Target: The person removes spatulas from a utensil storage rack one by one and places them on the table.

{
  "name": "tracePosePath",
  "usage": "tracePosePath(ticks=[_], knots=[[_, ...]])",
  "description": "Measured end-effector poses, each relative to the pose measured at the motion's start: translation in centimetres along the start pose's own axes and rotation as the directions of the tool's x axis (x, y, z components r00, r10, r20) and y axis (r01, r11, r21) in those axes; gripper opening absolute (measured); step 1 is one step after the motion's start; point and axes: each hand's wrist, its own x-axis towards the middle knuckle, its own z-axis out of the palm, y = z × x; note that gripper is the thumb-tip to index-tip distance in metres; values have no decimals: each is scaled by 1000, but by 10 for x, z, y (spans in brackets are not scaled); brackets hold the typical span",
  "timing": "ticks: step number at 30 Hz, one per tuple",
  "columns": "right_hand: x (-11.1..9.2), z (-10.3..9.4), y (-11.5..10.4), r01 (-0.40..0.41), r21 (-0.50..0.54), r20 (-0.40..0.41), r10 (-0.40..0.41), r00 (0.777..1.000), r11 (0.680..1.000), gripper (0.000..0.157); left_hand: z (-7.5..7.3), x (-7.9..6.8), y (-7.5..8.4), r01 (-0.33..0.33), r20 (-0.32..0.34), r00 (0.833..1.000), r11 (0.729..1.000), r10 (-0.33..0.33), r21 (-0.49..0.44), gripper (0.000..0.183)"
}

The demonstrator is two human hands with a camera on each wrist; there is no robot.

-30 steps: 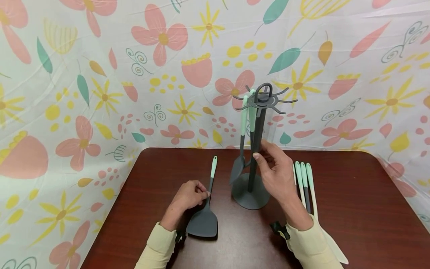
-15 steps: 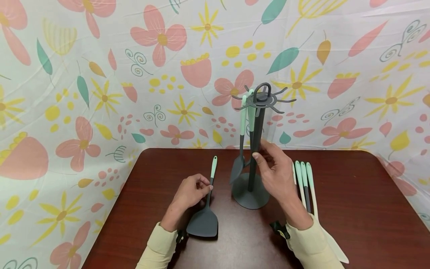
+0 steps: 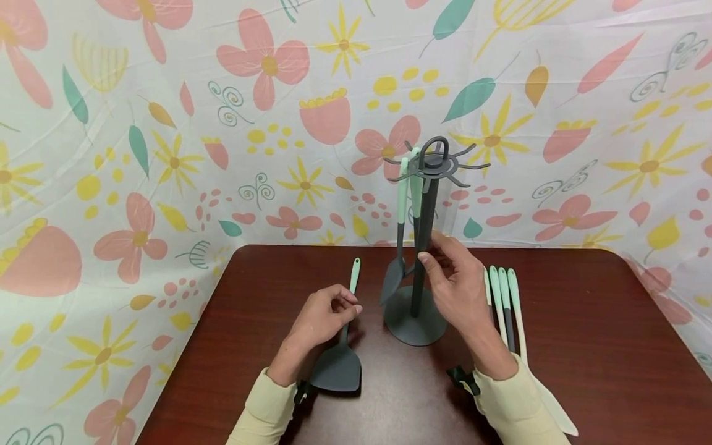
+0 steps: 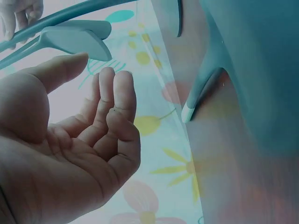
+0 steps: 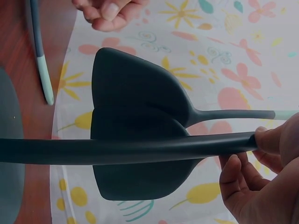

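Observation:
A dark grey turner (image 3: 336, 371) with a mint-green handle lies on the table at centre left in the head view. My left hand (image 3: 318, 318) is over its shaft; in the left wrist view that hand (image 4: 88, 135) has loosely bent fingers with nothing between them. My right hand (image 3: 460, 287) grips the post (image 3: 425, 228) of an upright grey utensil stand between thumb and fingers. Two mint-handled utensils (image 3: 393, 278) hang from the stand's left hooks. Their broad dark heads (image 5: 140, 79) show behind the post in the right wrist view.
Several utensils with mint handles (image 3: 505, 290) lie side by side on the brown table (image 3: 617, 358) right of the stand, partly hidden by the right forearm. The stand's round base (image 3: 408, 330) rests on the table. A flower-patterned cloth (image 3: 278, 123) hangs behind.
My left hand has slid up the turner's shaft toward its handle, and its fingertips have shifted right. The turner stays put. My right hand keeps its grip on the post.

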Motion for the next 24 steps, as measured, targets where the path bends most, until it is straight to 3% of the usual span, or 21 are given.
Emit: tracePosePath(ticks=[6, 24], knots=[[0, 0, -1, -10, 5, -3, 10, 1000, 1000, 35, 1, 1, 5, -5, 11, 1000, 1000, 5, -12, 10], [-1, -1, 1, -31, -2, 0, 31, 1000, 1000, 35, 0, 4, 28, -107, 56, 992, 992, 110, -62, 8]])
